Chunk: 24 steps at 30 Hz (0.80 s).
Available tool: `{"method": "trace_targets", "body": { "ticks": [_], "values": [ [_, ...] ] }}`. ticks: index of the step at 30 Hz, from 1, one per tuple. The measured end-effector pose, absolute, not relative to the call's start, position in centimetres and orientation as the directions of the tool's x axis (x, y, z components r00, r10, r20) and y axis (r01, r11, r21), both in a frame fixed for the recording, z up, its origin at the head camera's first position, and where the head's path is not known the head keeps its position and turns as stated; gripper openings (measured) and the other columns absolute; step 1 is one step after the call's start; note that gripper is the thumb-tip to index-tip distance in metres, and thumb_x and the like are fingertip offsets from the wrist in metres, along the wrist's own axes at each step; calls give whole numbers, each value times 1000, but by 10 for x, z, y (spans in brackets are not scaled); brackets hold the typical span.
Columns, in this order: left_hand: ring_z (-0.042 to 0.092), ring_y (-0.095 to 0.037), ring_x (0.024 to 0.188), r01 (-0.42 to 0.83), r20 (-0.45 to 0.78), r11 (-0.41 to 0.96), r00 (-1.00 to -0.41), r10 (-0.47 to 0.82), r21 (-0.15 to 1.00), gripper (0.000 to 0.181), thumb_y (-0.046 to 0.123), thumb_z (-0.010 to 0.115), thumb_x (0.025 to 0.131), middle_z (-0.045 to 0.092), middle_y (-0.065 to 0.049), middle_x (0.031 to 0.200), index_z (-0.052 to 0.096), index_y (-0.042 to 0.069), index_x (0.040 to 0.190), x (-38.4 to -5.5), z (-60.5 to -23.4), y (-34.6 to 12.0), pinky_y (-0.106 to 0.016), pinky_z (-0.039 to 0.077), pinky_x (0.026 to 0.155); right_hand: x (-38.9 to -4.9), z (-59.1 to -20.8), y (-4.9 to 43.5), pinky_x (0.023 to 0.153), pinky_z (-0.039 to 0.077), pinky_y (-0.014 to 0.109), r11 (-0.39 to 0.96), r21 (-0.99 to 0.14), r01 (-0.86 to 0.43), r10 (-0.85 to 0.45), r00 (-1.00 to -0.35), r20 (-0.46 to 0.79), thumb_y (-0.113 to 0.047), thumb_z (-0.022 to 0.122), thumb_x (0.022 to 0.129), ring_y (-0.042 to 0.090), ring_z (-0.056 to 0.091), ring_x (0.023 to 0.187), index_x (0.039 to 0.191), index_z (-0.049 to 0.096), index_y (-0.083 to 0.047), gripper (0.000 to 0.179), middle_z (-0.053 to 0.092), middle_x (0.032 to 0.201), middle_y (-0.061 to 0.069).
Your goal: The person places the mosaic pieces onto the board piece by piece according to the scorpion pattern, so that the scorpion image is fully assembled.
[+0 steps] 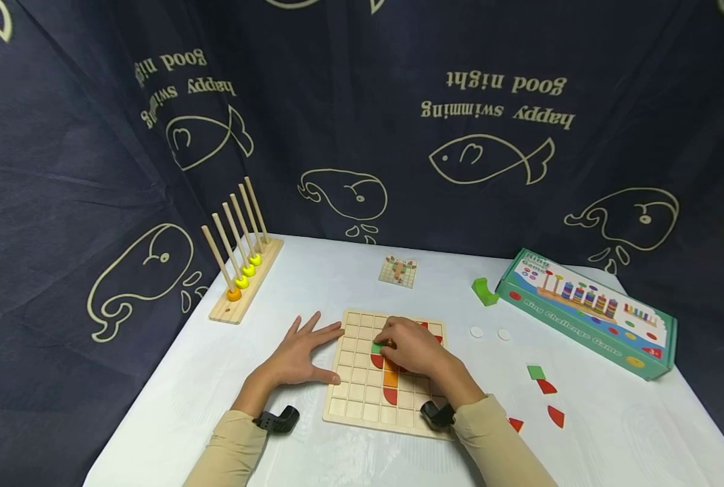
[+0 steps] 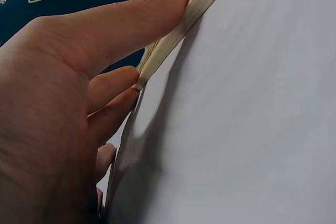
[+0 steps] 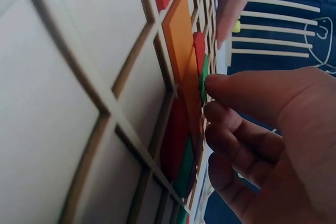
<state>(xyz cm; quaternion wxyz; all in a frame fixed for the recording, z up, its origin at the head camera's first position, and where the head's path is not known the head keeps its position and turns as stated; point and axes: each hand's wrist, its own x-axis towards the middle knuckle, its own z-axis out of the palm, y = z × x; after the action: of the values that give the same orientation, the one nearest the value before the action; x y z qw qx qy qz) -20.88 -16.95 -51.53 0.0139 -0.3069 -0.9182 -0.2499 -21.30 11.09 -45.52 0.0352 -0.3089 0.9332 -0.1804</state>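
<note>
My left hand [image 1: 297, 357] lies spread at the left edge of a wooden grid board [image 1: 354, 409]. Its thumb and fingertips touch the board's side [image 2: 181, 32] in the left wrist view. Over the board's middle, my right hand [image 1: 412, 346] pinches a green tile [image 1: 376, 348] at a grid cell, thumb and fingertips curled in close. Below that tile lies a red quarter-round tile [image 1: 376, 361]. An orange tile [image 1: 391, 379] and another red rounded tile [image 1: 390, 396] sit in the cells nearby. Further red and green tiles are partly hidden behind the right hand.
A pattern card [image 1: 398, 271] lies behind the board. At left stands a peg rack [image 1: 234, 311] with rings. To the right are white discs [image 1: 476, 332], a green arch piece [image 1: 485, 292], a game box [image 1: 587, 314], a loose green square [image 1: 536, 373] and red pieces [image 1: 556, 416].
</note>
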Motion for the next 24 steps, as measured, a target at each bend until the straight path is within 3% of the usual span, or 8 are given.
{"method": "trace_targets", "body": {
  "ticks": [7, 14, 24],
  "values": [
    [11, -34, 144, 573, 178, 686, -809, 560, 448, 99, 75, 69, 65, 37, 5, 151, 45, 23, 146, -209, -514, -169, -57, -1, 113, -208, -449, 130, 76, 50, 31, 748, -367, -553, -566, -820, 83, -19, 68, 89, 9, 56, 83, 101, 76, -17, 14, 61, 93, -9],
    [11, -33, 144, 571, 174, 689, -810, 560, 446, 99, 75, 69, 65, 36, 6, 151, 45, 23, 146, -209, -514, -169, -57, -1, 113, -199, -442, 166, 80, 49, 36, 807, -381, -450, -460, -885, 72, -18, 71, 86, 10, 55, 81, 100, 75, -16, 14, 62, 90, -11],
    [11, -33, 144, 573, 177, 690, -810, 560, 442, 100, 78, 66, 65, 36, 7, 151, 45, 24, 146, -210, -515, -170, -57, -1, 113, -179, -435, 227, 60, 45, 27, 832, -410, -374, -375, -923, 81, -15, 73, 84, 8, 50, 69, 100, 74, -12, 16, 56, 77, -14]
  ]
}}
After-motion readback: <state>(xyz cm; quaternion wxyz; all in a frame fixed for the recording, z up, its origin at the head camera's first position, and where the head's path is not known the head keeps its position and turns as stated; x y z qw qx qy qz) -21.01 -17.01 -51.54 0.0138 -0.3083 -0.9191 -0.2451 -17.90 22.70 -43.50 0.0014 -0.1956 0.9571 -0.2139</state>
